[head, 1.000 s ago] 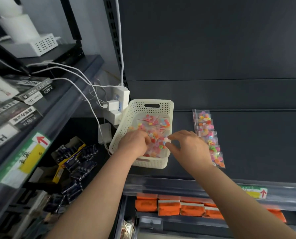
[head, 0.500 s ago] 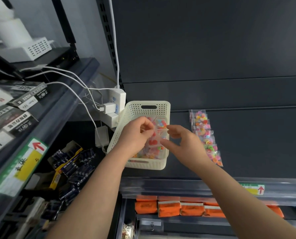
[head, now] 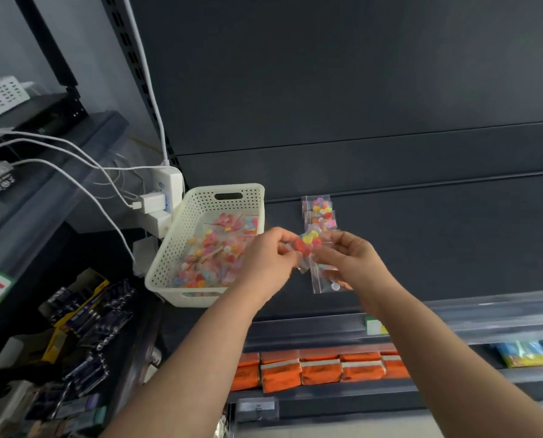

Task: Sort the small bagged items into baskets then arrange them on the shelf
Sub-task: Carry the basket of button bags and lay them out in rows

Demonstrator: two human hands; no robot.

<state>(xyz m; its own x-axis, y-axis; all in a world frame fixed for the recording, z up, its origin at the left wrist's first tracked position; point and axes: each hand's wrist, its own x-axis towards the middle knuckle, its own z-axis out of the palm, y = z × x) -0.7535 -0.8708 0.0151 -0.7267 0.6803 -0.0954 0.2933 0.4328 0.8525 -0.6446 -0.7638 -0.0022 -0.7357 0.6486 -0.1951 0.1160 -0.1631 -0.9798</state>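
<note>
Head view: sorting partway done

The white basket [head: 169,267] at the left of the shelf [head: 437,248] holds many small bags [head: 213,257]. Just right of it, the left hand [head: 265,257] and right hand [head: 349,257] both pinch one bag [head: 308,245] of coloured beads, held above a row of bags [head: 319,210] lying on the shelf. Much of the basket's load looks left to arrange.

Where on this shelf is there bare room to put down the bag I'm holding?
Widest free patch: the dark shelf right of the row of bags. A narrow strip lies between basket and row, under the left hand gripping the bag. Crowded: the basket, full of bags, and the power strip on its left.
</note>
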